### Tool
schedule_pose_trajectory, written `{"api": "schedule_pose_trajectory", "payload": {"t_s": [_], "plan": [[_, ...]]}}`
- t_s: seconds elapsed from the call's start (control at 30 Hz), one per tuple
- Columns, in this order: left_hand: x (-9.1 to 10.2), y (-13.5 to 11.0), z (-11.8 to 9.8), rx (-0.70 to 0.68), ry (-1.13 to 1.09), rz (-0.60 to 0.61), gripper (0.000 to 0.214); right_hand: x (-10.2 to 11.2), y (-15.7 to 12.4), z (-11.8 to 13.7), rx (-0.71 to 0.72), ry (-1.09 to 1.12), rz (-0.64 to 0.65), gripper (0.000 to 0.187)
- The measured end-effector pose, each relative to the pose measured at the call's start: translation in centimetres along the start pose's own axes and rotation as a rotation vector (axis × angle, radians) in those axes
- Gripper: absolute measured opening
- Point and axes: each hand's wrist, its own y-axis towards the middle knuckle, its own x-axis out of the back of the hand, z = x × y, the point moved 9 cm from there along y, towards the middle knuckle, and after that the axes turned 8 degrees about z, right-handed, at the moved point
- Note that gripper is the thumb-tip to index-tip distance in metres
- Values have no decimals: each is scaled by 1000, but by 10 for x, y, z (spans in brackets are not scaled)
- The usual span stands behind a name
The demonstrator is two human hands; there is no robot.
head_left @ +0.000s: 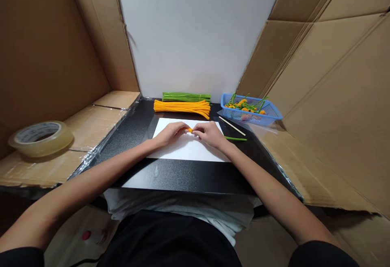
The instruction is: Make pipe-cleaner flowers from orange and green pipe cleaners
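A small orange piece of pipe cleaner [190,130] is pinched between the fingertips of both hands, above a white sheet of paper [189,149]. My left hand [172,133] comes in from the left with its fingers closed on the piece. From the other side, my right hand [209,132] grips it between thumb and fingers. The fingers hide most of its shape. Just right of my right hand lies a green pipe cleaner [236,138]. Behind the paper rest a bundle of orange pipe cleaners [181,107] and a bundle of green pipe cleaners [185,96].
A blue basket [269,114] at the back right holds several orange and green pieces. In front of it lies a pale thin stick [232,126]. A roll of clear tape [41,138] sits on cardboard at the left. Cardboard walls [344,96] flank the black tabletop [183,175].
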Motion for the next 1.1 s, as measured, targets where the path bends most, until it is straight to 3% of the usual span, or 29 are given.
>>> {"api": "schedule_pose_trajectory", "payload": {"t_s": [0.2, 0.33, 0.57, 0.7, 0.9, 1.1], "plan": [[6, 1, 13, 56, 122, 4, 27, 13, 1, -8, -2, -65, -51, 11], [12, -1, 12, 12, 239, 12, 23, 24, -1, -16, -41, -125, -89, 11], [1, -4, 4, -30, 232, 85, 27, 12, -2, -13, -71, -13, -21, 16], [7, -2, 9, -5, 197, 29, 27, 12, -1, -16, -66, 6, 0, 13], [16, 0, 14, 14, 202, -26, 28, 28, -2, -17, -47, -67, -58, 11], [11, -2, 13, 15, 154, -38, 27, 18, -3, -14, -57, 11, -21, 16]]}}
